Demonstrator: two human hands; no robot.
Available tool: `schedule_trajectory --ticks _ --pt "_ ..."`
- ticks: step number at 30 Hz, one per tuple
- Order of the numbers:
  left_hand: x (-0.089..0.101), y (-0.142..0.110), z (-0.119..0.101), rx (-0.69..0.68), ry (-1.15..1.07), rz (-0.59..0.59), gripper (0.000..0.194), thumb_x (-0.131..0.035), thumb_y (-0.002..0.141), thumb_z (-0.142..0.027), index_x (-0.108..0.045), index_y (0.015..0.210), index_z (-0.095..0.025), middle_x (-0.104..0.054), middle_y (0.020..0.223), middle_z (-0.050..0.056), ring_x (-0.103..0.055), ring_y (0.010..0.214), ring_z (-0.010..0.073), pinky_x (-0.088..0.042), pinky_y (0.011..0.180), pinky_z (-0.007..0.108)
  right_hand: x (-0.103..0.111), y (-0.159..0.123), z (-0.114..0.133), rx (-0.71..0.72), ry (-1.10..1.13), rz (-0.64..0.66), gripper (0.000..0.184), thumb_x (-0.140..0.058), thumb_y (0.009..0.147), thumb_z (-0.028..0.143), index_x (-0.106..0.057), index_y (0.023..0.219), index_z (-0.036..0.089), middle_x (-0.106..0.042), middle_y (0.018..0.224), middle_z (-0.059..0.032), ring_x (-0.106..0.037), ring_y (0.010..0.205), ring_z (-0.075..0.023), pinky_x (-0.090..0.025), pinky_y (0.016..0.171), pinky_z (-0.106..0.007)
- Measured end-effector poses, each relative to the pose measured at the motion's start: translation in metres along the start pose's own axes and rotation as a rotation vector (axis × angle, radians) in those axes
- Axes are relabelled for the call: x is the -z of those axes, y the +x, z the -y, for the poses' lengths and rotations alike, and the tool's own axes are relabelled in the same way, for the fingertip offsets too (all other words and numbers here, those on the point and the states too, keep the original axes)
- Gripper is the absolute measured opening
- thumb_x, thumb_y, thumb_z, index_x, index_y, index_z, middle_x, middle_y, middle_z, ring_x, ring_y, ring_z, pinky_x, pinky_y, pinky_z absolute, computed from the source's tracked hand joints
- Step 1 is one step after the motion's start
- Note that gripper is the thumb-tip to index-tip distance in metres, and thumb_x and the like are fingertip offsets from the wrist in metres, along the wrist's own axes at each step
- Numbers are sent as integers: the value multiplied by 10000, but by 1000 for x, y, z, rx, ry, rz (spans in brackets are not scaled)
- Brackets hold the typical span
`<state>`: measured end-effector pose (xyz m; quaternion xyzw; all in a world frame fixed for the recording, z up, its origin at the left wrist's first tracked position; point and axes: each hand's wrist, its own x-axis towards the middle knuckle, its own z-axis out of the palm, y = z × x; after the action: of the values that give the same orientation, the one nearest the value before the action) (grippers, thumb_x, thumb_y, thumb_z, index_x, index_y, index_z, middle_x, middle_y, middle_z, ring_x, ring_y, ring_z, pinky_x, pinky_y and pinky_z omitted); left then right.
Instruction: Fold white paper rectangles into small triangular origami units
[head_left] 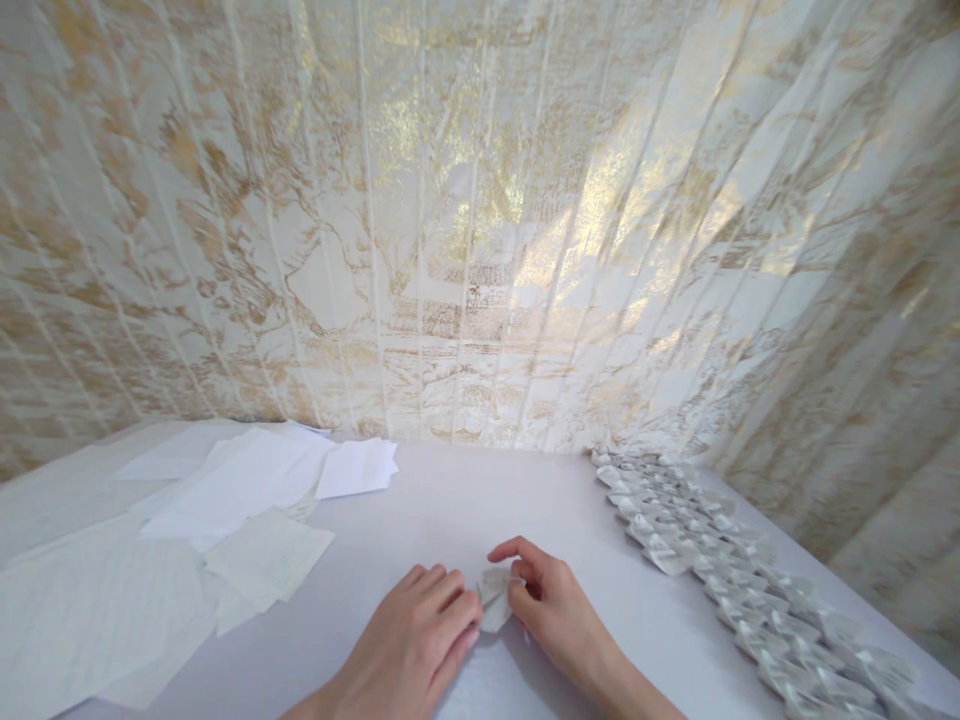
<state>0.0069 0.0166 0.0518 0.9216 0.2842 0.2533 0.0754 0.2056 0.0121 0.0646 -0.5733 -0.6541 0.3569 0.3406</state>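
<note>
Between my two hands, low in the middle of the head view, is a small piece of folded greyish-white paper [495, 600]. My left hand [427, 630] lies over the table with its fingers bent together, thumb and forefinger closed on the paper's left edge. From the other side, my right hand [555, 600] pinches the paper's right edge with curled fingers, its forefinger arched above it. The fingertips and part of the paper's edges are hidden.
White paper sheets [232, 480], printed sheets [97, 610] and a small white stack [356, 468] lie at the left on the pale table [465, 500]. Rows of folded paper pieces [750, 590] run along the right edge. A gold-patterned curtain [450, 250] hangs behind.
</note>
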Motion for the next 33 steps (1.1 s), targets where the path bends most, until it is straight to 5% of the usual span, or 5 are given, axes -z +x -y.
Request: schedule_trajectory --ticks 12,33 --pt "6 5 -6 -39 68 115 156 -670 885 -157 -558 787 -205 -612 813 -14 -573 761 189 -373 694 294 -3 -6 5 58 -138 50 372 -442 702 62 -684 960 178 -380 518 92 -360 493 -111 -257 509 -219" --pt "-12 -4 4 102 -41 87 363 -872 696 -140 -519 759 -200 -567 838 -43 -537 756 167 -325 658 271 -4 -7 6 48 -198 48 396 -442 713 48 -684 991 194 -400 519 88 -372 493 -118 -264 525 -223"
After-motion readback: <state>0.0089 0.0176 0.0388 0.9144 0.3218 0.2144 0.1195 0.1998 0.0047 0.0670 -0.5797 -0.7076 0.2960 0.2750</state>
